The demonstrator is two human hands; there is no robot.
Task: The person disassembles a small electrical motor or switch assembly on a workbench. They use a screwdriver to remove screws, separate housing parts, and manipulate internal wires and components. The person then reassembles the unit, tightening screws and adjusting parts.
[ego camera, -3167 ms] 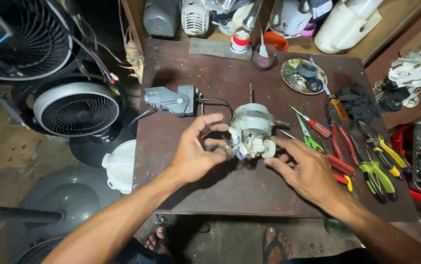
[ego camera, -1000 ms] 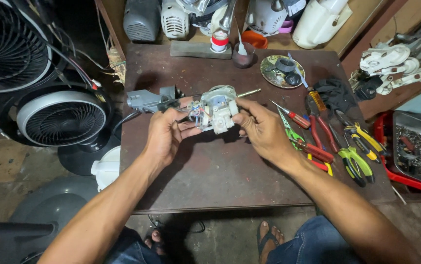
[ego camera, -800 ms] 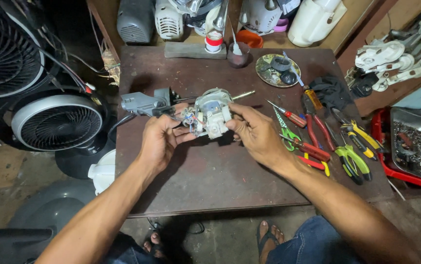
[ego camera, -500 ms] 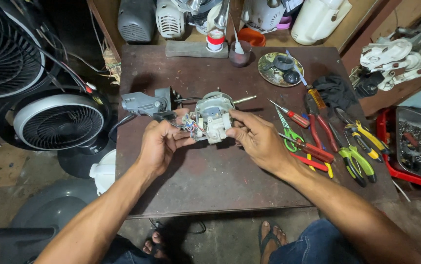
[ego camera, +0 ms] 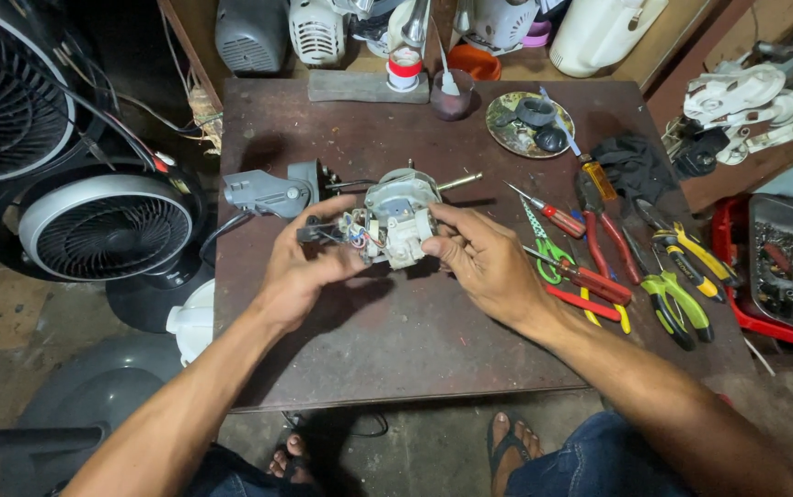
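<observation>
Tilted further since earlier, fan motor [ego camera: 396,216] sits clamped between left hand [ego camera: 309,267] and right hand [ego camera: 484,262], both grips closed on it above the tabletop [ego camera: 415,340].

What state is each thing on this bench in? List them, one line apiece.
fan motor: casing off, wiring bare, shaft pointing right, gripped from both sides.
left hand: fingers closed on the motor's wired side.
right hand: fingers closed on the motor's other side.
grey bracket: lying flat, wired to the motor.
red-handled screwdriver: lying loose, untouched.
green-handled pliers: lying shut.
round tin plate: holding small dark parts.
</observation>
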